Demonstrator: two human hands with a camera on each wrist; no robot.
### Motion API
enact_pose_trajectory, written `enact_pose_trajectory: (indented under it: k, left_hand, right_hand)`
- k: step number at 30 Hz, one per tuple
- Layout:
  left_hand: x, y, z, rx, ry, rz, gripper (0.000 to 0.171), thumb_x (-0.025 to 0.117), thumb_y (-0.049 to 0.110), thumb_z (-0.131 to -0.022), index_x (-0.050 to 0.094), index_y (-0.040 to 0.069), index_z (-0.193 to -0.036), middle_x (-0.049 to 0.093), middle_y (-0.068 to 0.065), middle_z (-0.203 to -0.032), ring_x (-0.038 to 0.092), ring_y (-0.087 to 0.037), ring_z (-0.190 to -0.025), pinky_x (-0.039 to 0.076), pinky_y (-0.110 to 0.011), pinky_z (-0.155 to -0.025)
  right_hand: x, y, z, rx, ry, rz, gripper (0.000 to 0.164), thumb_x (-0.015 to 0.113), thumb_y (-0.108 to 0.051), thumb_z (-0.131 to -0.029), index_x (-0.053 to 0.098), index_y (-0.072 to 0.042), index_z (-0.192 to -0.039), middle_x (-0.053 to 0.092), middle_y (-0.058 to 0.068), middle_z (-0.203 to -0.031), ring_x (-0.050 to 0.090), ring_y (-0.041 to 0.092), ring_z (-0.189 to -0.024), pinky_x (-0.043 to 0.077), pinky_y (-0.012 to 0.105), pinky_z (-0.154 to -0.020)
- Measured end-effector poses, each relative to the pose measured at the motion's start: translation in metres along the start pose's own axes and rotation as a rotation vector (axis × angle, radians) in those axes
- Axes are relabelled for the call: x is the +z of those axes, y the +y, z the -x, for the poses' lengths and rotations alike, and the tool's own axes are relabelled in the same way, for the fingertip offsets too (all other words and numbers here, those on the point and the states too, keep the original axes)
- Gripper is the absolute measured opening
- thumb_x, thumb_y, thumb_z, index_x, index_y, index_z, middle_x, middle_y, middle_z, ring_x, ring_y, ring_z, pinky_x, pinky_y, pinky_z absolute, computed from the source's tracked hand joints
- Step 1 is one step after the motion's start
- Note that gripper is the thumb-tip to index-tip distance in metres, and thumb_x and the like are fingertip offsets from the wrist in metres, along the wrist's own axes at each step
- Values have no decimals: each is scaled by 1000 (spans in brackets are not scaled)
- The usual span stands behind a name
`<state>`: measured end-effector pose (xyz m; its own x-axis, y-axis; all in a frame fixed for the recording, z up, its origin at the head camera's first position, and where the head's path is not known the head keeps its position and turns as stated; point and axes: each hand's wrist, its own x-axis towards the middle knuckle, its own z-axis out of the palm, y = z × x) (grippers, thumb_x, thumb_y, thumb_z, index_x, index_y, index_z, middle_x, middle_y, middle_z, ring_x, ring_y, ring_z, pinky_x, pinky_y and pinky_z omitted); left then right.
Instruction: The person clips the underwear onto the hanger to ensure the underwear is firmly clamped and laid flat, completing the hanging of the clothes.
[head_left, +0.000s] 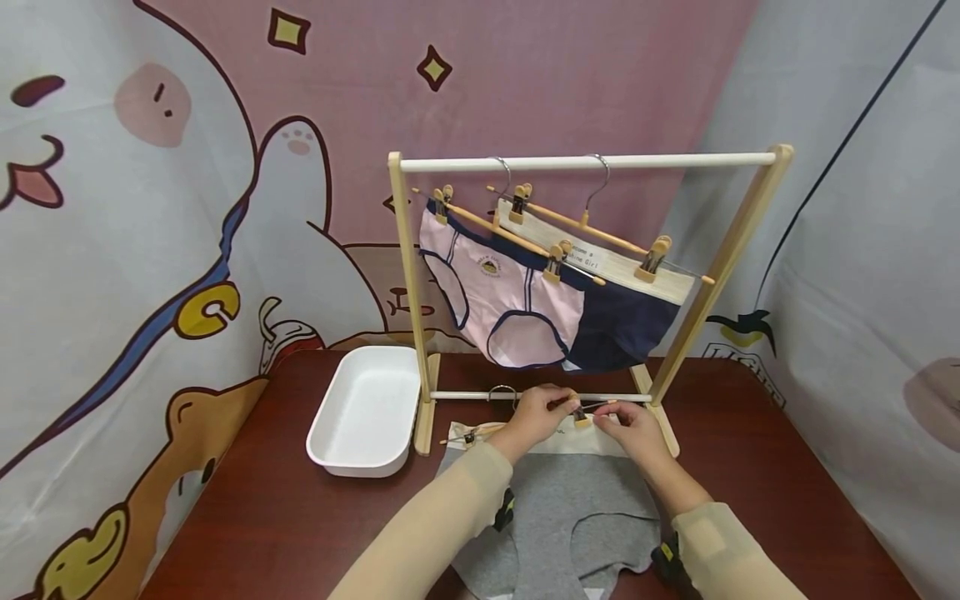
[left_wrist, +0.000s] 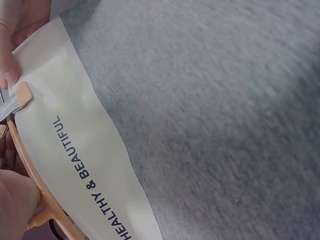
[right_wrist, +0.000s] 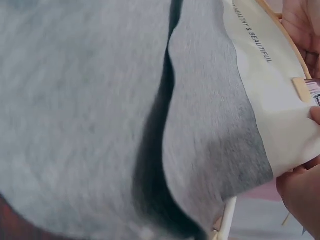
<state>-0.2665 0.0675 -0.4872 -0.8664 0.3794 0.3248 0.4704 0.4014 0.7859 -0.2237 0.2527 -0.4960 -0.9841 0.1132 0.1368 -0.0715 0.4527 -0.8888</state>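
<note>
A pair of grey underpants (head_left: 551, 500) lies on the table, its cream waistband (left_wrist: 65, 125) printed "HEALTHY & BEAUTIFUL". Along the waistband runs a clip hanger (left_wrist: 42, 187) with a wooden bar. My left hand (head_left: 536, 421) pinches the handles of the hanger's right-hand clip (head_left: 582, 420), whose wooden tip (left_wrist: 23, 95) lies over the band's edge. Just right of that clip, my right hand (head_left: 633, 429) pinches the corner of the waistband between thumb and fingers. The other clip (head_left: 470, 436) sits at the band's left end. My left forearm partly covers the hanger bar.
Behind my hands stands a wooden rack (head_left: 411, 275) with a white rail (head_left: 675, 160). Pink underpants (head_left: 510, 287) and navy underpants (head_left: 622, 325) hang from it on clip hangers. A white basin (head_left: 365, 408) stands left of the rack on the dark red table (head_left: 247, 500).
</note>
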Motion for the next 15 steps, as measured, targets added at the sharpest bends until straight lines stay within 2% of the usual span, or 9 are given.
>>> enact_pose_trajectory:
  k: [5,8,11,15]
  left_hand:
    - [0,-1,0,8,-18,-10,25,64,22,-90,71,5,-108,69,-7,-103,64,-16,-97,49,-19,-82]
    - [0,-1,1,-4,-50,-38,30,63,25,-91,69,4,-112,68,-7,-105,63,-17,-98,49,-20,-84]
    - [4,-2,3,-15,-62,-61,34,63,27,-91,68,4,-115,67,-7,-107,62,-17,-99,49,-22,-86]
    - [12,-6,5,8,-23,-74,33,66,25,-89,68,4,-115,68,-7,-108,63,-16,-102,48,-22,-88]
  right_hand:
    - [1,2,0,98,0,-101,28,70,-14,-85,63,6,-104,63,-15,-84,53,-2,-77,43,18,-65]
    - [2,4,0,132,-3,-177,33,69,-12,-86,57,6,-110,63,-20,-81,56,-4,-76,43,17,-65]
    - [0,5,1,112,-34,-208,35,68,-9,-86,53,6,-114,67,-13,-83,57,-4,-77,43,17,-66]
    - [-3,7,0,61,-69,-154,34,66,-12,-89,57,6,-115,71,5,-92,59,-1,-80,45,19,-68]
